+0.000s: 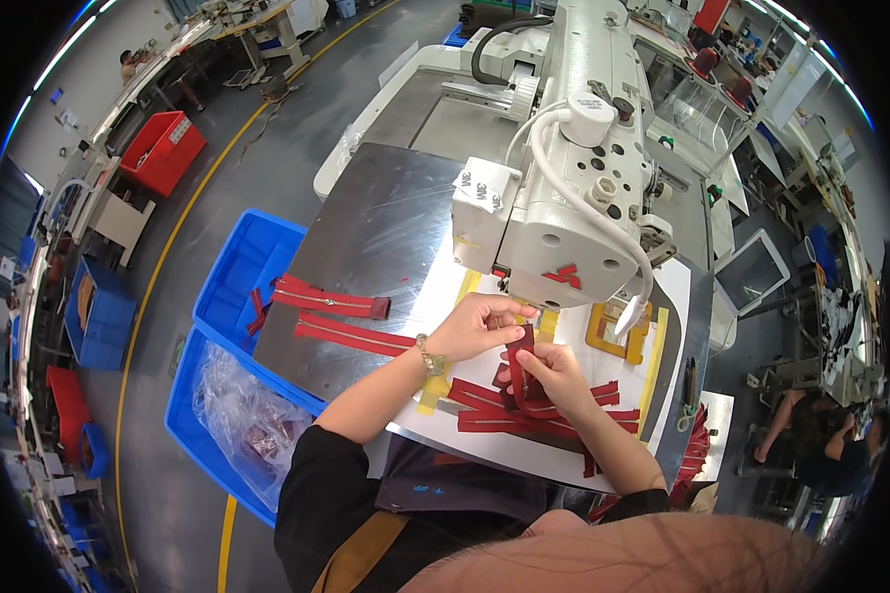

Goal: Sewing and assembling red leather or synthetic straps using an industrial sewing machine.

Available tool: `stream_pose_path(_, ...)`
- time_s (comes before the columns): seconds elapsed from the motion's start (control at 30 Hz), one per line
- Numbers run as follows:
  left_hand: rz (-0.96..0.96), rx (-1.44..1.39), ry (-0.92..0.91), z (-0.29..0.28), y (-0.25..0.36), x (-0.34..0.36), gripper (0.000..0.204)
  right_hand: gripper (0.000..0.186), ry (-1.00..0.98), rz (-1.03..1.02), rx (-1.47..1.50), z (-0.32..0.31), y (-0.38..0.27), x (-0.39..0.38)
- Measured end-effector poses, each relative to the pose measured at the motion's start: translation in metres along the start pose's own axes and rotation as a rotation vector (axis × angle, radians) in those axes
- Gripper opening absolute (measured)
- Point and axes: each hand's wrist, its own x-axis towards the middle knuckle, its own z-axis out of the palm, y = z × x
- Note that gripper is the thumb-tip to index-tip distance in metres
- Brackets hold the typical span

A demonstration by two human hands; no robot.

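Head | both hands point(509, 346) pinch red zipper strip point(520, 364) (long axis upright, bent)

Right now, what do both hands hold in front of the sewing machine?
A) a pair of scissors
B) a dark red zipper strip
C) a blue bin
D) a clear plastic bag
B: the left hand and the right hand both pinch a dark red zipper strip on the white template, just below the head of the sewing machine.
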Motion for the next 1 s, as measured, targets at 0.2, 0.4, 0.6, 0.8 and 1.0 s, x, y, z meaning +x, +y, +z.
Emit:
stream_pose_path(0.2, -0.016, -0.119, 0.003, 0.0, 0.007, 0.0, 0.027, 0.03, -0.109, -0.025, -0.031, -0.011, 0.002, 0.004)
stream_pose_path(0.4, -0.093, -0.078, 0.105, -0.008, 0.008, 0.002, 0.024, 0.049, -0.351, 0.127, -0.356, -0.049, -0.035, -0.009)
stream_pose_path(0.6, -0.102, -0.056, 0.088, -0.013, 0.011, 0.001, 0.022, 0.057, -0.32, 0.128, -0.247, -0.028, -0.063, -0.054)
stream_pose_path(0.8, -0.127, -0.089, -0.024, -0.028, 0.007, 0.003, 0.024, 0.052, -0.651, -0.072, -0.26, 0.015, -0.027, -0.069)
stream_pose_path(1.0, -0.215, 0.214, -0.051, -0.064, 0.013, 0.004, 0.025, 0.059, -0.759, 0.086, -0.112, 0.058, 0.031, -0.064)
